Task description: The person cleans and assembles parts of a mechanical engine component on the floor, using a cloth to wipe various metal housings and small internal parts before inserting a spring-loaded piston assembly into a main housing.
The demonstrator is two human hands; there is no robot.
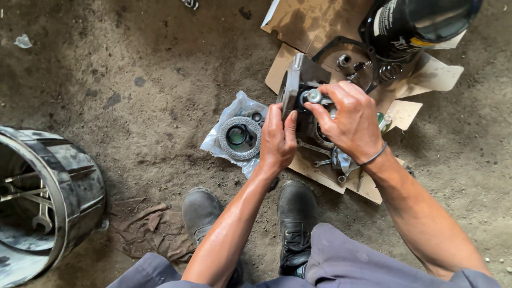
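Observation:
My left hand grips the near edge of a dark grey metal machine part held upright over the cardboard. My right hand is closed over the part's right side, with its fingertips on a small shiny round fitting at the part's face. A thin dark band circles my right wrist. Both hands hide most of the part's lower half.
Greasy cardboard holds a black gasket ring, bolts, a spring and wrenches. A plastic bag with a grey ring-shaped disc lies left of it. A black cylinder lies top right, a metal drum at left. My boots stand on dirt.

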